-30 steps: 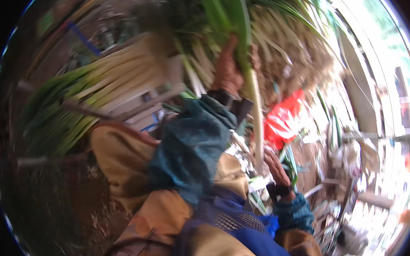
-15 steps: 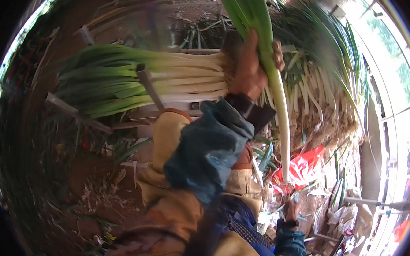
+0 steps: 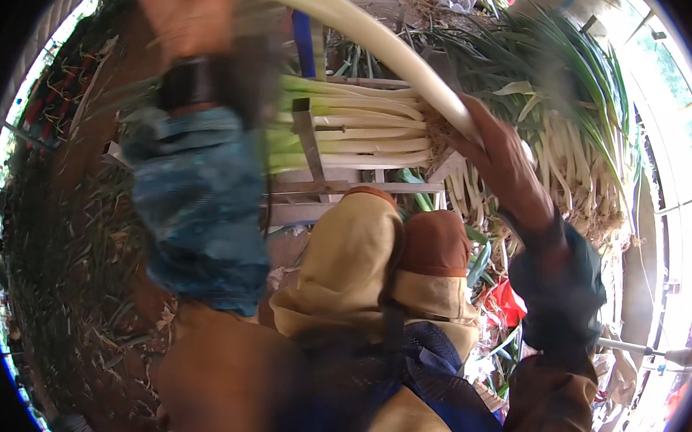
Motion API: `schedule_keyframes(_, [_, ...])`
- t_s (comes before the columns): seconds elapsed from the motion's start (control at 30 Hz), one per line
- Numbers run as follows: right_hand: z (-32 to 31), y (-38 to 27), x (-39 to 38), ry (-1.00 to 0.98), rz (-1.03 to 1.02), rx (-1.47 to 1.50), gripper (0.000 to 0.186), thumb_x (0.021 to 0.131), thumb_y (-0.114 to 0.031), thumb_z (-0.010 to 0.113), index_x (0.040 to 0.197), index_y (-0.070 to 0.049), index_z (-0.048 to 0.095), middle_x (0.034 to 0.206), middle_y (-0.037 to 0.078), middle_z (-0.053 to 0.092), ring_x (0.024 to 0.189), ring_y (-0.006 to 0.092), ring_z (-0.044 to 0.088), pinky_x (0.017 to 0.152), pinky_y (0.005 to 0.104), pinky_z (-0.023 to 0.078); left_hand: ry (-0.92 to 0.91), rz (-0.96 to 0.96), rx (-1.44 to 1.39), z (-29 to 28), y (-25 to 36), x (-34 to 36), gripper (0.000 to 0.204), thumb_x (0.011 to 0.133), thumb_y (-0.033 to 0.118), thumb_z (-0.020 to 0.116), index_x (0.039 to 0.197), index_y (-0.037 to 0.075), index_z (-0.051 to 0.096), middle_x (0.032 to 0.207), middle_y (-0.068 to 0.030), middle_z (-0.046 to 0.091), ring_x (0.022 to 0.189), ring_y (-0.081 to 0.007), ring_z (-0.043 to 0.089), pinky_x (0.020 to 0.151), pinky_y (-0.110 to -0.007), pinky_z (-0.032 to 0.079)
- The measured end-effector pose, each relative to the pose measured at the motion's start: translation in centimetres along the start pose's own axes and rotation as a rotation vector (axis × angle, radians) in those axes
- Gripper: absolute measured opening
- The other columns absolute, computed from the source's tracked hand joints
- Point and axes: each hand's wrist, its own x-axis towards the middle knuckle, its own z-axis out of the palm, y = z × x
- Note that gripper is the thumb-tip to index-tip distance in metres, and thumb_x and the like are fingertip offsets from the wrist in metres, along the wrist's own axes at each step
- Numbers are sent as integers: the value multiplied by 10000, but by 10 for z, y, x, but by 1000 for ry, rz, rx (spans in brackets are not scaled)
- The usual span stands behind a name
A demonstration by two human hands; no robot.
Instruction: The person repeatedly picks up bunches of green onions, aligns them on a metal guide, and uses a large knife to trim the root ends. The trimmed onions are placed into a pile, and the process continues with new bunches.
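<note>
A long, thick green onion (image 3: 376,45) stretches across the top of the view, bowed slightly, its white shaft toward the right. My left hand (image 3: 188,18), blurred, is raised at the upper left and grips its green part, which runs out of view at the top. Around the white end my right hand (image 3: 509,164) is closed, and a bit of the pale tip shows past the fingers. Below the held stalk, a row of stripped green onions (image 3: 367,126) lies on a wooden rack (image 3: 308,188), white ends to the right; my left arm hides their leaves.
To the right is a heap of untrimmed green onions (image 3: 560,146) with roots attached. An upright metal post (image 3: 307,134) stands by the rack. My knees (image 3: 352,240) are close in front of it. Red plastic (image 3: 505,303) lies beside my right arm; leaf scraps (image 3: 117,329) litter the floor at left.
My left hand has swung left and up with the green onion, turning it from upright to slanting across. My right hand has risen from the lower right and taken hold of the white end.
</note>
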Motion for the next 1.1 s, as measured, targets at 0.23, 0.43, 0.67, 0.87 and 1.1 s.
schedule_keyframes(0.23, [117, 76, 72, 10, -199, -50, 336, 813, -203, 603, 1106, -49, 537, 975, 156, 623, 886, 346, 584, 767, 421, 464, 843, -532, 830, -54, 105, -171, 331, 899, 339, 551, 1054, 47, 559, 1013, -111, 614, 923, -236, 582, 797, -382, 483])
schedule_keyframes(0.43, [181, 138, 21, -358, 8, -220, 356, 751, -74, 551, 1106, -104, 541, 1010, 142, 583, 980, 334, 545, 830, 439, 425, 207, -799, 2240, -55, 62, -237, 559, 652, 295, 768, 1092, 20, 562, 1043, -84, 598, 979, -224, 558, 830, -332, 446])
schedule_keyframes(0.67, [189, 143, 6, -265, -61, -495, 279, 772, -70, 504, 1043, -123, 543, 922, 118, 555, 905, 319, 533, 815, 431, 420, -571, -1085, 2418, -89, -1, -259, 369, 632, 215, 742, 905, 51, 556, 936, -90, 523, 964, -270, 495, 830, -392, 403])
schedule_keyframes(0.87, [178, 146, 9, -249, -109, -382, 310, 766, -69, 549, 1074, -80, 522, 965, 116, 536, 927, 325, 521, 821, 423, 433, -539, -670, 2504, -111, -8, -286, 347, 666, 176, 699, 958, 65, 547, 942, -117, 502, 938, -299, 480, 835, -410, 397])
schedule_keyframes(1.1, [67, 104, -25, 249, 190, 131, 303, 795, -109, 618, 1087, -47, 562, 860, 130, 608, 813, 262, 603, 720, 357, 481, -507, -741, 2416, -106, 1, -283, 304, 675, 108, 669, 938, 26, 540, 978, -138, 511, 942, -318, 474, 847, -413, 388])
